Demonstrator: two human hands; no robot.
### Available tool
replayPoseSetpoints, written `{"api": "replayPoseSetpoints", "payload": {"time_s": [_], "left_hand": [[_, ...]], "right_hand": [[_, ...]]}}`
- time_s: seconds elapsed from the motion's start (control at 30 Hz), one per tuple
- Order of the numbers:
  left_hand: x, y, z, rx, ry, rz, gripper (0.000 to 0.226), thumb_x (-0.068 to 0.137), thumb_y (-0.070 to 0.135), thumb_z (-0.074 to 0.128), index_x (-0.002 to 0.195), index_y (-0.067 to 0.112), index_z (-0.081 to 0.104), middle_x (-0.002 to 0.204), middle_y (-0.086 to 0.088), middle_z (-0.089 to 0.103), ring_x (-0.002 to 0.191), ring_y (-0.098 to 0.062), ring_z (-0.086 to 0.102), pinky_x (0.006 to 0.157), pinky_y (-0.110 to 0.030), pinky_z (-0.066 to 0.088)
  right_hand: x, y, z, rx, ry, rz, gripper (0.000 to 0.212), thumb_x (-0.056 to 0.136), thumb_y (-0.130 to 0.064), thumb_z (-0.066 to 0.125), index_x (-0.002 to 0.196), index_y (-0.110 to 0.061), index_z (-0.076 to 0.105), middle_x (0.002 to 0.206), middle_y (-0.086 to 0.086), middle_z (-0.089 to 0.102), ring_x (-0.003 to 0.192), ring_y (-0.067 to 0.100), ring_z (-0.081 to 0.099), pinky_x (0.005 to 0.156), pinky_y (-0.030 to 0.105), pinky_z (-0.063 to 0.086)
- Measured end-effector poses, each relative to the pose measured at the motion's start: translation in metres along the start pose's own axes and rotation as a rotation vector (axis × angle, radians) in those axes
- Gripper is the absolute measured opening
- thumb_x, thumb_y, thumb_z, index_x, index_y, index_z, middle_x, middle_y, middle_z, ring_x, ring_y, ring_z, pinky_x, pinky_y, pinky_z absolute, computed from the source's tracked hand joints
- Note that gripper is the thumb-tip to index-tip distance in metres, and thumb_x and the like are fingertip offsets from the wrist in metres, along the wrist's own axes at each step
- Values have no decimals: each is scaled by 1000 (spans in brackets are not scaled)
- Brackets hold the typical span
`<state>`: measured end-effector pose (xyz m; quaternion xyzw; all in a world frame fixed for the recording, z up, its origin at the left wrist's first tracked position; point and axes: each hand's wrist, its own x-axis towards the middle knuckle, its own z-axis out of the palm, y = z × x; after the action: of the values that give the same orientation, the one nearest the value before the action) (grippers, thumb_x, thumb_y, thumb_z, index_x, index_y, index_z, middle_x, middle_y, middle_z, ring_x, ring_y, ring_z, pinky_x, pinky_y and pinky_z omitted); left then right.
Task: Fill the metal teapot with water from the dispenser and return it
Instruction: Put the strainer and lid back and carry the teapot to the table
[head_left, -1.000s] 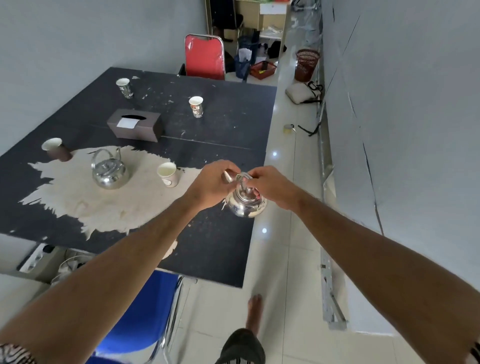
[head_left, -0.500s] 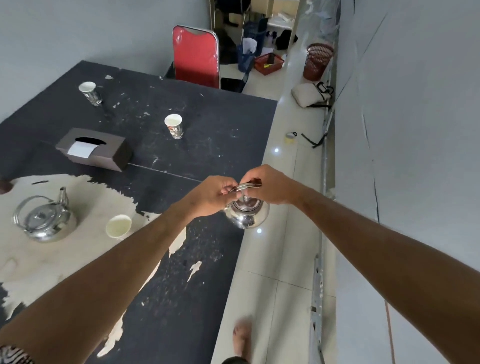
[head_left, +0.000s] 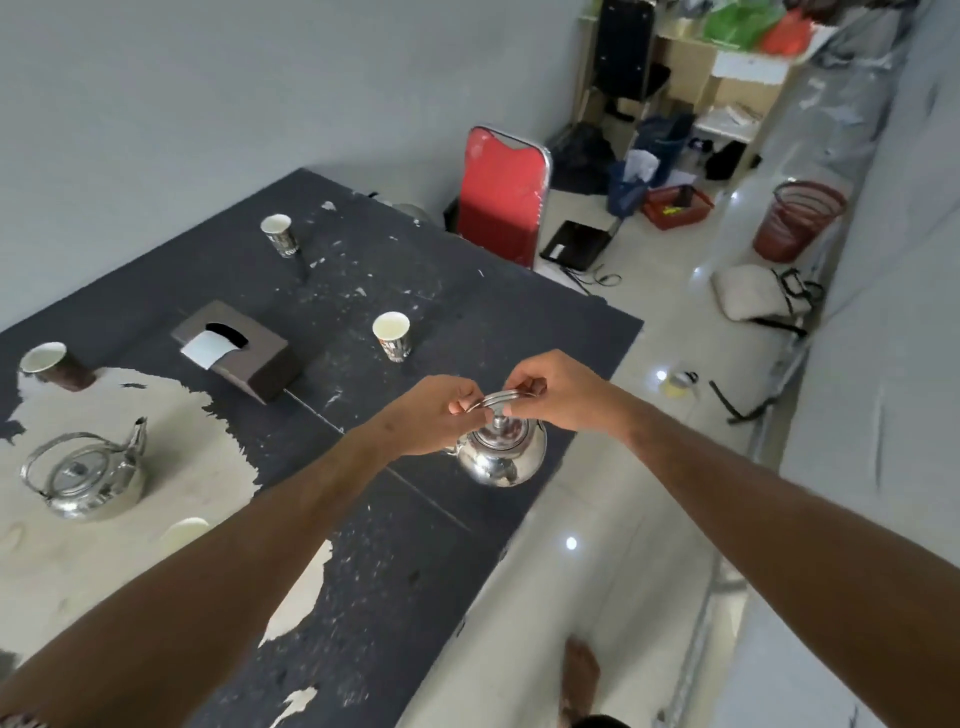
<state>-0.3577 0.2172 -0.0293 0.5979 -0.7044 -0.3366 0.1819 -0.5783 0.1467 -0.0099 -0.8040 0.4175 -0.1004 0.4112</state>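
Observation:
A small shiny metal teapot (head_left: 503, 457) hangs in the air over the right edge of the black table (head_left: 426, 545). Its wire handle is pinched from both ends: my left hand (head_left: 434, 415) grips the left end and my right hand (head_left: 558, 387) grips the right end. The lid with its knob sits on the pot. A second metal teapot (head_left: 85, 478) stands on the worn pale patch at the table's left. No dispenser is in view.
Paper cups (head_left: 392, 335) (head_left: 279, 235) (head_left: 49, 364) and a brown tissue box (head_left: 239, 349) stand on the table. A red chair (head_left: 501, 195) is at the far end. Beyond lie a red wastebasket (head_left: 797, 218), a pillow (head_left: 750, 299) and clutter on the tiled floor.
The view has swung right and lifted, showing more of the room's far end. Both hands still hold the teapot by its handle over the table's right edge.

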Motion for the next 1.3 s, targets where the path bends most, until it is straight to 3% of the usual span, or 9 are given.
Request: {"api": "replayPoseSetpoints", "payload": {"time_s": [0.13, 0.27, 0.4, 0.57, 0.63, 0.77, 0.87, 1.17, 1.3], "left_hand": [[43, 6, -7, -67, 111, -102, 25, 97, 38, 68, 83, 17, 69, 76, 7, 69, 70, -13, 67, 71, -41, 57], [78, 10, -21, -107, 218, -181, 30, 99, 37, 67, 71, 28, 59, 64, 18, 59, 59, 1, 53, 62, -22, 43], [104, 4, -46, -147, 320, -246, 26, 98, 34, 68, 83, 13, 69, 69, 4, 64, 61, -7, 53, 62, -33, 48], [132, -8, -88, -142, 394, -279, 24, 99, 34, 67, 86, 14, 70, 65, 11, 60, 55, -3, 49, 57, -22, 43], [142, -15, -105, -140, 421, -291, 21, 99, 34, 67, 84, 19, 69, 65, 13, 61, 56, -1, 51, 58, -22, 44], [160, -33, -137, -168, 491, -299, 16, 97, 37, 67, 85, 26, 70, 71, 4, 69, 64, -9, 59, 65, -45, 54], [175, -44, -160, -166, 535, -316, 14, 94, 37, 68, 92, 24, 72, 81, -3, 73, 70, -13, 63, 76, -52, 57], [217, -91, -204, -23, 667, -522, 17, 97, 33, 69, 105, 19, 75, 91, 4, 75, 85, -16, 71, 86, -43, 60], [231, -113, -216, 20, 680, -593, 18, 98, 28, 68, 109, 16, 75, 95, 2, 73, 87, -17, 68, 87, -41, 59]], "right_hand": [[50, 14, -40, -30, -83, -103, 13, 86, -24, 80, 97, -20, 77, 86, -9, 74, 75, -6, 65, 65, 9, 47], [101, 17, -74, -20, -131, -196, 13, 86, -20, 80, 98, -17, 77, 87, -8, 74, 74, -7, 64, 66, 9, 48], [153, 11, -94, -26, -173, -277, 11, 87, -20, 80, 98, -18, 78, 85, -9, 72, 69, -9, 60, 65, 7, 46], [220, 2, -108, -21, -186, -357, 13, 85, -28, 83, 95, -23, 78, 84, -10, 74, 71, -4, 64, 64, 11, 46], [246, -5, -111, -22, -190, -378, 13, 85, -30, 83, 95, -24, 78, 84, -10, 74, 72, -1, 65, 65, 14, 47], [294, -25, -121, -9, -200, -447, 14, 85, -28, 83, 95, -20, 78, 83, -9, 74, 72, -2, 63, 66, 13, 46], [331, -35, -126, 3, -215, -475, 15, 86, -28, 82, 97, -20, 78, 82, -10, 73, 70, -4, 61, 65, 13, 46], [443, -55, -116, -82, -336, -562, 18, 87, -21, 82, 104, -17, 77, 92, -11, 73, 81, -3, 65, 71, 9, 43], [485, -59, -100, -109, -377, -571, 19, 87, -22, 82, 105, -17, 77, 97, -7, 74, 88, 2, 67, 77, 16, 48]]}}
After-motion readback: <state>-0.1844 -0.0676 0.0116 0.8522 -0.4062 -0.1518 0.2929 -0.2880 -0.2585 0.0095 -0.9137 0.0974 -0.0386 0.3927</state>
